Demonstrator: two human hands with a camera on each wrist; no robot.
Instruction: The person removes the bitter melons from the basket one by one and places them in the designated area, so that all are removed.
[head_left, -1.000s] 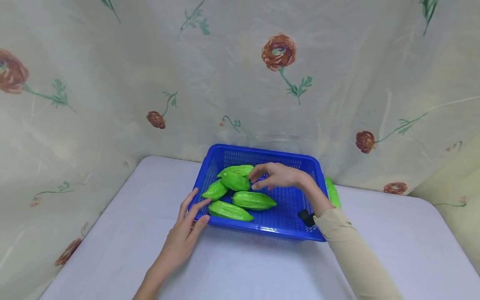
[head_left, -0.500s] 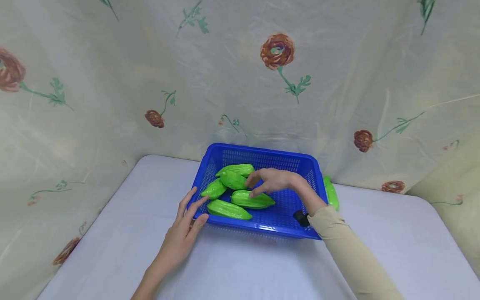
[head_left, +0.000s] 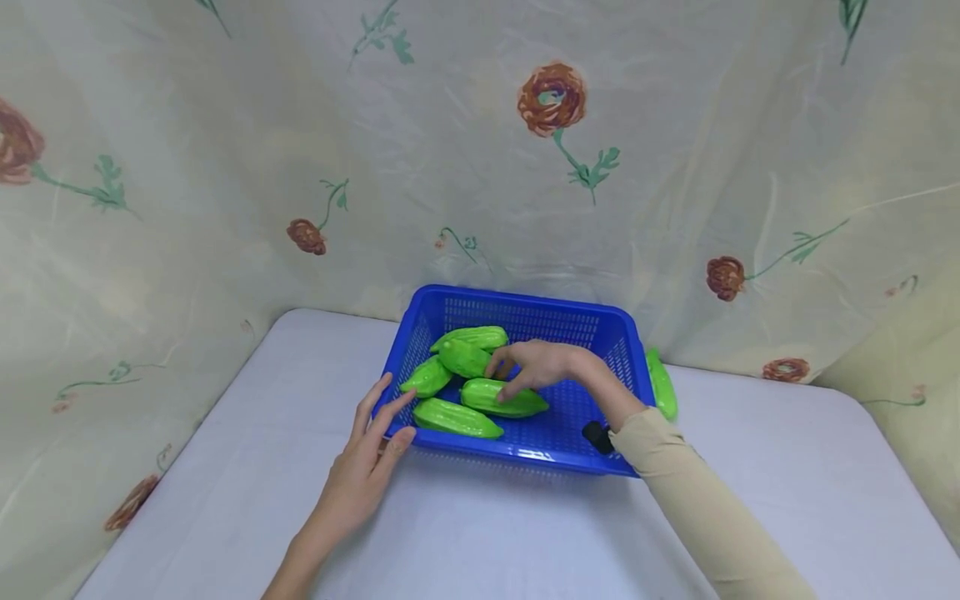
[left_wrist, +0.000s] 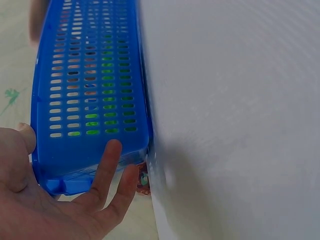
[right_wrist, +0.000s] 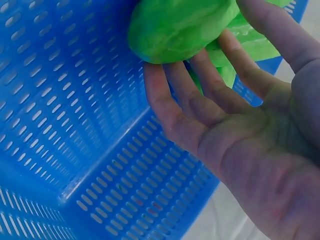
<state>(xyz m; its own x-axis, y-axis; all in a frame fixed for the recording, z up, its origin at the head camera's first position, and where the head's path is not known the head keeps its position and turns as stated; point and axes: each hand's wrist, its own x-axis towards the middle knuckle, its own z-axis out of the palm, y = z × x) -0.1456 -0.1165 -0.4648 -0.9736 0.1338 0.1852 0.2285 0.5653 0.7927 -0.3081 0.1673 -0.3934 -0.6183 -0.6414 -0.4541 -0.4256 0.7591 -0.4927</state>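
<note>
A blue plastic basket [head_left: 517, 454] holds several bright green bitter melons, ridged and pointed. My left hand [head_left: 358, 475] lies at its near left corner, fingers spread over the rim; in the left wrist view, straight fingers [left_wrist: 111, 155] reach along the outer wall. Inside the basket my right hand [head_left: 543, 364] hangs palm down, fingers loosely bent. Its thumb overlaps the middle bitter melon [head_left: 528, 403], and its fingertips are right beside the topmost bitter melon [head_left: 462, 357]. The right wrist view shows a bitter melon [right_wrist: 175, 30] hiding some fingertips [right_wrist: 154, 75].
Another bitter melon lies nearest the front wall [head_left: 456, 418], and one green bitter melon [head_left: 662, 385] is outside the basket at its right. The white table [head_left: 480, 542] extends toward me. A flowered curtain [head_left: 645, 125] hangs behind; a black wrist device [head_left: 597, 437] sits by the sleeve.
My right hand has come down and slightly toward me, from beside the topmost bitter melon to over the middle one. My left hand stays at the corner, and the bitter melons keep their places.
</note>
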